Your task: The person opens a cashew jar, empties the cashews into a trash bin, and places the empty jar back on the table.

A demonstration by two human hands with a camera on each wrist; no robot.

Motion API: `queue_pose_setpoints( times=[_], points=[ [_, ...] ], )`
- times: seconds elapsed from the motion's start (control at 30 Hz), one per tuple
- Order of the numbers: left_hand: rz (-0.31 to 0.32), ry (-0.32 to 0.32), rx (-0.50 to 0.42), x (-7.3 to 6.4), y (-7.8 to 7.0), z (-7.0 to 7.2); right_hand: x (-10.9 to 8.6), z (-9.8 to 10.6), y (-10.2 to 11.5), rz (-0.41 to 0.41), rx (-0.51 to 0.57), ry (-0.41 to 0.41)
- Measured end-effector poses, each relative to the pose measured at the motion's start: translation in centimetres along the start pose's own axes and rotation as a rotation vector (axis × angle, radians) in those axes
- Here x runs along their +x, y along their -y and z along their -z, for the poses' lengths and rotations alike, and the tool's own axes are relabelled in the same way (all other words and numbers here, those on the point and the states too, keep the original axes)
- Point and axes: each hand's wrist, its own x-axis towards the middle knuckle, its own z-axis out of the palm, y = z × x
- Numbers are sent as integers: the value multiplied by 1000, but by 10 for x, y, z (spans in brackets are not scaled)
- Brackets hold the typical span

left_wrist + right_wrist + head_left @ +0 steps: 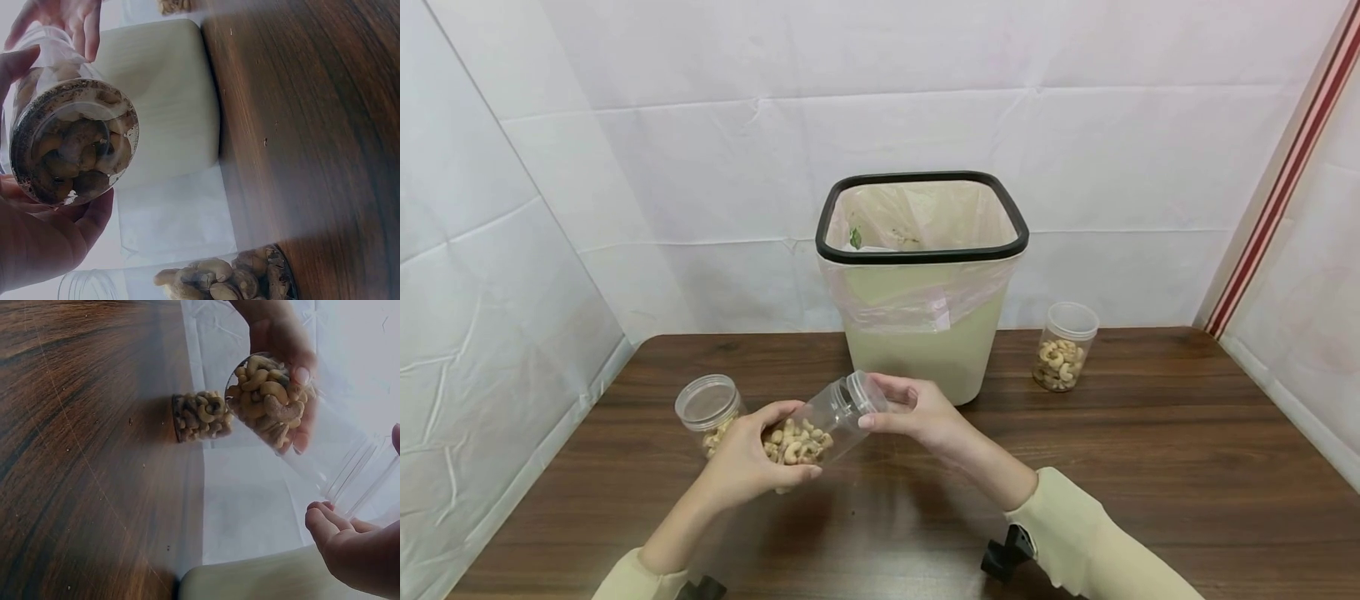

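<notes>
My left hand (743, 454) grips the base end of a clear plastic jar (838, 423) partly filled with cashews (799, 442). The jar is tilted above the table, its mouth end pointing right and up. At that end my right hand (928, 417) pinches a clear lid (867, 393) between thumb and fingers. Whether the lid still touches the jar's rim I cannot tell. In the left wrist view the jar's round bottom (78, 147) faces the camera, with cashews against it. A second lidded jar of cashews (709, 410) stands just behind my left hand.
A pale green bin (917, 325) with a black rim and pink liner stands at the back middle of the wooden table (1150, 467). Some scraps lie inside it. Another cashew jar (1063, 350) stands right of the bin. White sheeting (700, 167) hangs behind and at the sides.
</notes>
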Motion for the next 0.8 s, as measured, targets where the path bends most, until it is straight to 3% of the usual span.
queue_pose_setpoints(
  times=[0.8],
  points=[
    [41,-75,42,-15,4,16,6,10,-12,-35,-105,12]
  ],
)
